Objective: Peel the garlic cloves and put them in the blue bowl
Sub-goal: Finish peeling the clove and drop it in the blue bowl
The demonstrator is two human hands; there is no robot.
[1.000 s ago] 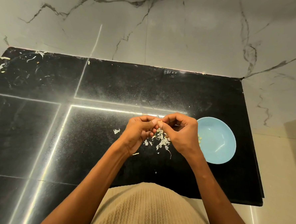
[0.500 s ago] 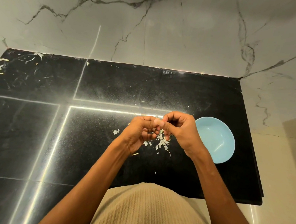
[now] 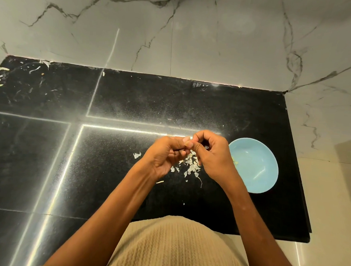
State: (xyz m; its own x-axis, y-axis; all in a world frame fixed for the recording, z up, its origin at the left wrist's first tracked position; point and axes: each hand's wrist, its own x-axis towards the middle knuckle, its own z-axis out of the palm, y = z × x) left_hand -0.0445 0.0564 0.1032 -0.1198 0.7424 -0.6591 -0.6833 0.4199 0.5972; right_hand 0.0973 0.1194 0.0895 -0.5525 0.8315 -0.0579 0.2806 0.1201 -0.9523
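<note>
Against a veined grey marble wall (image 3: 196,41), a glossy black speckled stone counter (image 3: 131,101) is carrying a round, smooth pale-blue bowl (image 3: 256,179) that is holding a few small yellowish bits at its left side. Just left of it, the left hand (image 3: 163,156) and right hand (image 3: 212,155) are meeting with curled fingers, pinching a small garlic clove (image 3: 188,143), barely visible between the fingertips, above a scatter of thin, papery white skin flakes (image 3: 191,167).

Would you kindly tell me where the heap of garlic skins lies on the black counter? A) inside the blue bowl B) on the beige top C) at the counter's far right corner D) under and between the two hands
D: the garlic skins lie on the black counter between the left hand and right hand, left of the blue bowl.
</note>
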